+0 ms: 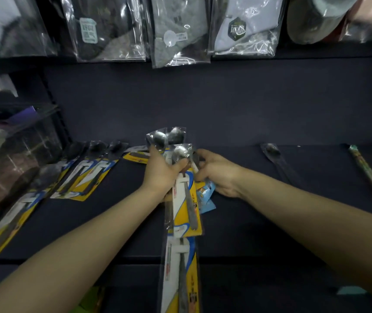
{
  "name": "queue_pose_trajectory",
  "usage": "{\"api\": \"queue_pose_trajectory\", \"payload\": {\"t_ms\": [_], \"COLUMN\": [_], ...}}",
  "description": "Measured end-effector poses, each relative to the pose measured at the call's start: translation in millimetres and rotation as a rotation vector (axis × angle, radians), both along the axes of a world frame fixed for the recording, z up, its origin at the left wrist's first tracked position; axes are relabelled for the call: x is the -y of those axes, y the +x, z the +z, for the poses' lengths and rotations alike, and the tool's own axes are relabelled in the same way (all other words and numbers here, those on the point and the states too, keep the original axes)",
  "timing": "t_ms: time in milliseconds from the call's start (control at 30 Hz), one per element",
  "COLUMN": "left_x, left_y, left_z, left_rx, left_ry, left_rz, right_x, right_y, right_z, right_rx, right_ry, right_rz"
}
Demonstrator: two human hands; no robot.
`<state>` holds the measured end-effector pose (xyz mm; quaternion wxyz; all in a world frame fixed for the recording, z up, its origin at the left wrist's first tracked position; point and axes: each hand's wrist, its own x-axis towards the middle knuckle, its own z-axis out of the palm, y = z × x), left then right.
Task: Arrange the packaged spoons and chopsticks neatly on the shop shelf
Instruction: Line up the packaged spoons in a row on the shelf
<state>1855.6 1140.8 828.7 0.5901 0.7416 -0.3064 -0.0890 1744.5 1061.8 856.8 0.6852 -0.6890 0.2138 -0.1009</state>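
Head view: both hands, left (161, 175) and right (218, 173), grip a bundle of packaged spoons (183, 199) above the shelf (270, 222).

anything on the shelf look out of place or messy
Yes. One clear-wrapped dark spoon lies alone on the right of the dark shelf, slanted and far from the row of yellow-and-blue carded spoon packs laid out at the left.

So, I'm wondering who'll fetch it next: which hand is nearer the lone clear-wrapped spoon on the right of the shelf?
Right. The right hand is just left of that spoon; the left hand is farther left, gripping the spoon packs.
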Motion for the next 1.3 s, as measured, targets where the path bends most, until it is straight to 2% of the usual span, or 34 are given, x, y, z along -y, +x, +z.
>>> {"api": "queue_pose_trajectory", "payload": {"t_ms": [100,167,233,300,367,433,500,567,600,667,733,833,1000,1133,1200,1300], "left_x": [8,11,11,8,3,-8,-23,-39,-46,-57,-57,-54,-58,-61,-62,-59], "left_y": [-2,-1,0,3,7,9,5,-5,-13,-29,-39,-41,-26,-13,-5,3], "left_z": [0,-2,-1,0,3,8,14,21,25,26,18,7,-1,-5,-4,-2], "left_rx": [0.079,0.168,0.256,0.27,0.25,0.362,0.603,0.731,0.741,0.747,0.838,0.921,0.925,0.899,0.868,0.812], "left_ry": [0.1,0.283,0.448,0.512,0.563,0.613,0.52,0.383,0.381,0.511,0.699,0.859,0.775,0.74,0.743,0.756], "left_rz": [0.036,0.111,0.153,0.097,0.029,0.037,0.046,-0.139,-0.274,-0.476,-0.57,-0.548,-0.451,-0.397,-0.362,-0.378], "right_x": [-6,-9,-14,-14,-10,-5,-1,7,12,18,18,13,36,66,79,83], "right_y": [-1,-7,-16,-21,-25,-26,-25,-27,-29,-34,-38,-36,-45,-67,-77,-85], "right_z": [2,-3,-6,-10,-15,-19,-21,-20,-19,-17,-18,-20,-8,2,1,1], "right_rx": [-0.039,0.028,0.079,0.052,-0.044,-0.095,-0.08,-0.118,-0.174,-0.319,-0.437,-0.427,-0.339,-0.467,-0.538,-0.746], "right_ry": [-0.452,-0.727,-1.006,-1.133,-1.138,-1.125,-1.005,-0.902,-0.897,-0.928,-0.93,-0.898,-0.877,-1.106,-1.111,-1.143], "right_rz": [-0.172,-0.215,-0.166,-0.018,0.146,0.191,0.117,-0.06,-0.109,-0.071,-0.001,-0.025,-0.248,-0.412,-0.522,-0.533]}}
